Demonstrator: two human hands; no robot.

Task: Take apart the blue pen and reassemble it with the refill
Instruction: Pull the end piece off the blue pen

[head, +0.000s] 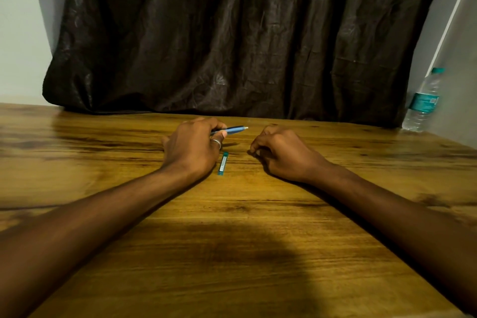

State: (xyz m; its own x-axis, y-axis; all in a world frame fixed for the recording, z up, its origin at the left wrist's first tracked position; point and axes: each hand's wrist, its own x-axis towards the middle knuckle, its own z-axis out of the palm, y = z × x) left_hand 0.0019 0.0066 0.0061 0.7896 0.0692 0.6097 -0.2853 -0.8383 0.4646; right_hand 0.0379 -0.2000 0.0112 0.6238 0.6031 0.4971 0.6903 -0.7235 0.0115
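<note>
Left hand (192,146) grips blue pen (233,130), knuckles up.

A wooden worktop (258,214) with strong dark grain and a soft satin sheen; a blue pen (233,130) of smooth plastic, its pale tip catching light; a small teal refill case (223,163) of glossy plastic with a paper-like label; a plain metal ring (216,142), polished, on the left hand (192,148); behind, a dark brown curtain (232,33) of creased cloth with a faint lustre; a clear plastic bottle (423,100) with a glossy teal label and cap.
</note>
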